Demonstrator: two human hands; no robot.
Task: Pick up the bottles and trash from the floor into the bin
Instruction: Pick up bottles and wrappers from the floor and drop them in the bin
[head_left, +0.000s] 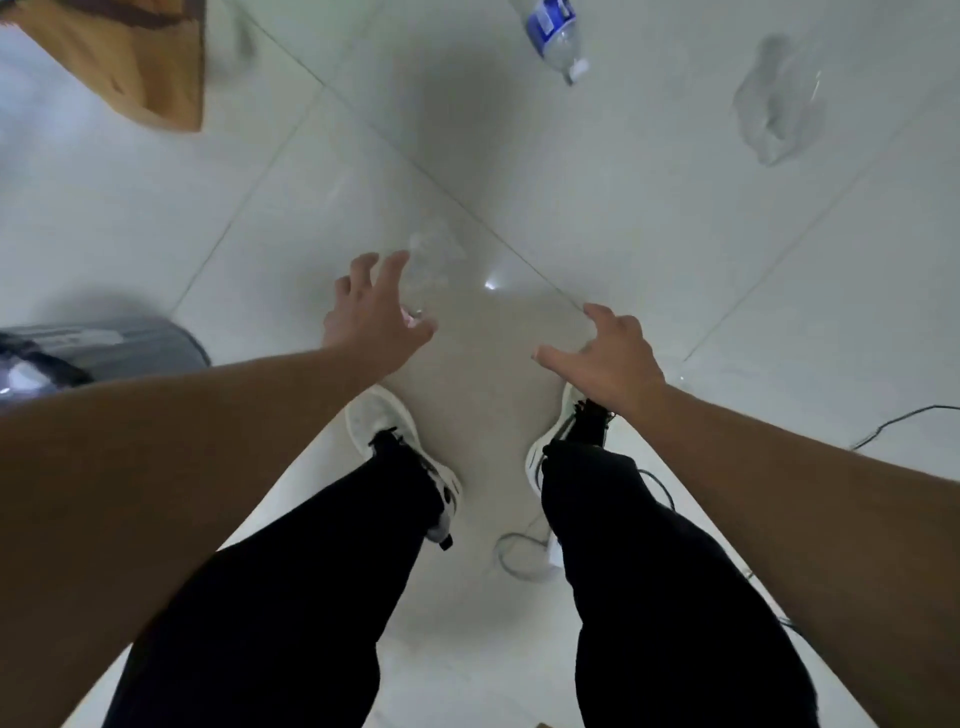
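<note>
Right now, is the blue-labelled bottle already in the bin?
No: the blue-labelled bottle lies on the floor tiles at the top of the view, far from the grey bin at the left edge.

We see a pale glossy tiled floor (623, 218) with thin grout lines, a light glint (490, 285), a wooden furniture corner (130, 62), and cables (904, 421).

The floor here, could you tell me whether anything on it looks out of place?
Yes. A blue-labelled bottle lies on its side on the floor, a crumpled clear bottle beyond it, and a blurred clear bottle by the left hand.
</note>
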